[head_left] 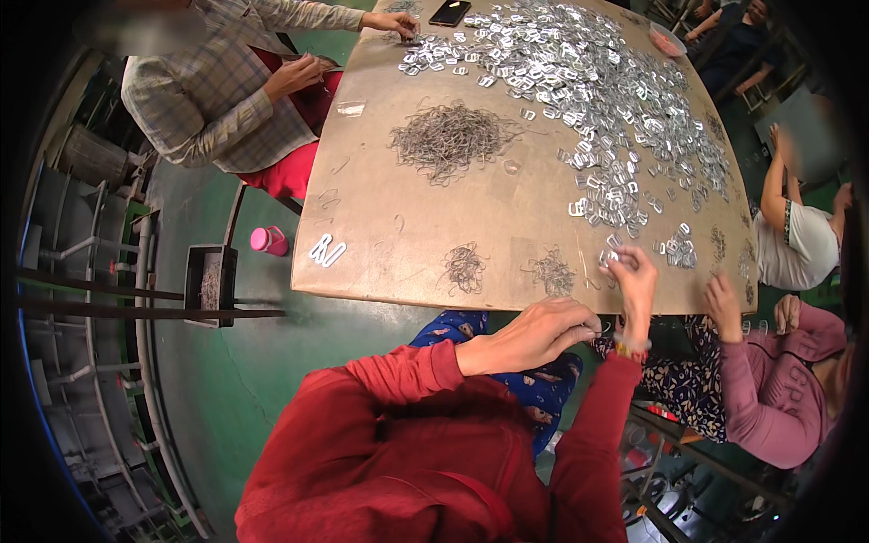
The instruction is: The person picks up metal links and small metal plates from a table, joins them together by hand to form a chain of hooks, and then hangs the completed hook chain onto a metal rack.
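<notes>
My left hand (540, 333) is at the table's near edge, its fingers pressed together. A small thin bit of metal shows at its fingertips, too small to name. To its right, my right hand (635, 279) reaches over the tabletop, thumb and fingers pinched at a small silver metal buckle (615, 242). Just beyond is the near end of a large spread of similar silver buckles (579, 86). Two small clusters of thin bent wire pieces (464, 268) lie near the edge, the closer one (551, 271) just beyond my left hand.
A bigger heap of wire pieces (450, 142) lies mid-table on brown board (380, 244). White looped pieces (327, 251) sit at the left corner, a phone (450, 13) at the far side. Co-workers sit left and right. A pink container (269, 240) and black bin (210, 282) stand on the floor.
</notes>
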Demonstrator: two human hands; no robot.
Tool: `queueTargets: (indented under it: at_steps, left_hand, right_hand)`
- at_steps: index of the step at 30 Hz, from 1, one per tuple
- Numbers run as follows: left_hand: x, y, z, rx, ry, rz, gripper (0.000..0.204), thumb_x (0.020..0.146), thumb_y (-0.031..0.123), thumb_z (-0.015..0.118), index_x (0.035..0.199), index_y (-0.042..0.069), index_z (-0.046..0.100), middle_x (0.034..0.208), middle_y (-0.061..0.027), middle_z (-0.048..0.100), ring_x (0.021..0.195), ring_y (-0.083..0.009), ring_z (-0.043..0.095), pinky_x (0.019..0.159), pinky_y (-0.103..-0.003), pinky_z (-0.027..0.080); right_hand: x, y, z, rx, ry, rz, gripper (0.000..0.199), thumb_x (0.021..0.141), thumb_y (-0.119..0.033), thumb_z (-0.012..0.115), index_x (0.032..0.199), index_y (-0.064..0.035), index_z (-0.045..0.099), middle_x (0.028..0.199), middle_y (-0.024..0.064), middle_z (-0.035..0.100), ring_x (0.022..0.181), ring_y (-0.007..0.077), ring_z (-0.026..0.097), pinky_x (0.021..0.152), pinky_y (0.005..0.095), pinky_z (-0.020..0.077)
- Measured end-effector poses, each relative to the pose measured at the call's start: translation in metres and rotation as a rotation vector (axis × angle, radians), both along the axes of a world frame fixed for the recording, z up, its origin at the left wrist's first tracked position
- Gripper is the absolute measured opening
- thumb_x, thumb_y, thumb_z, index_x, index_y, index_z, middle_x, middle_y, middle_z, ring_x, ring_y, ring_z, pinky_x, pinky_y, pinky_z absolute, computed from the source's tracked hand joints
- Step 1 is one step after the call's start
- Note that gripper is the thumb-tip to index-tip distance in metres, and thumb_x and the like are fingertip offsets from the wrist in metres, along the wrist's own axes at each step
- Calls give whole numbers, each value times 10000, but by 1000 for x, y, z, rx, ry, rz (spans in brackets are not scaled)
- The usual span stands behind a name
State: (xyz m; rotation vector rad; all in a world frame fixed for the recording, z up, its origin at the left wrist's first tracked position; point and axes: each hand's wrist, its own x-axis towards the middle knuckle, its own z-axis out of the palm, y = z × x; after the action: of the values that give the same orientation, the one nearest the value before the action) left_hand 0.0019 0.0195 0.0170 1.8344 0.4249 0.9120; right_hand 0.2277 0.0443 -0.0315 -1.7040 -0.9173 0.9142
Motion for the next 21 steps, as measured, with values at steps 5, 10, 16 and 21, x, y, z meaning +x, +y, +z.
queueTargets:
  at_steps: [5, 10, 16, 21]
  left_hand:
    - [8, 1, 2, 5, -3, 16, 128, 866, 126, 595, 930, 16, 590, 857, -112, 616, 838, -289, 590, 749, -369, 446]
    - [14, -5, 8, 92, -10, -6, 120, 858, 127, 590, 915, 22, 578, 825, -117, 603, 820, -300, 578, 741, -375, 442]
    - [13, -7, 1, 118, 9, -7, 109, 863, 138, 592, 915, 42, 582, 819, -96, 605, 811, -280, 578, 762, -378, 439]
    - [9, -10, -16, 56, 75, -28, 130, 860, 151, 599, 933, 45, 579, 831, -84, 610, 842, -273, 581, 782, -376, 440]
  right_hand:
    - [-52, -93, 65, 223, 188, -158, 209, 784, 81, 626, 988, 76, 581, 851, 123, 647, 788, 185, 644, 678, 241, 505]
    - [-70, -119, 71, 497, 271, -155, 190, 787, 106, 618, 972, 68, 594, 793, 109, 629, 649, 135, 571, 616, 231, 471]
    - [-78, -113, 65, 525, 366, -202, 174, 784, 121, 600, 947, 61, 593, 800, 122, 628, 636, 135, 557, 590, 234, 452]
    - [-80, -117, 58, 484, 390, -189, 156, 775, 123, 591, 913, 51, 579, 868, 151, 615, 643, 149, 561, 590, 238, 454]
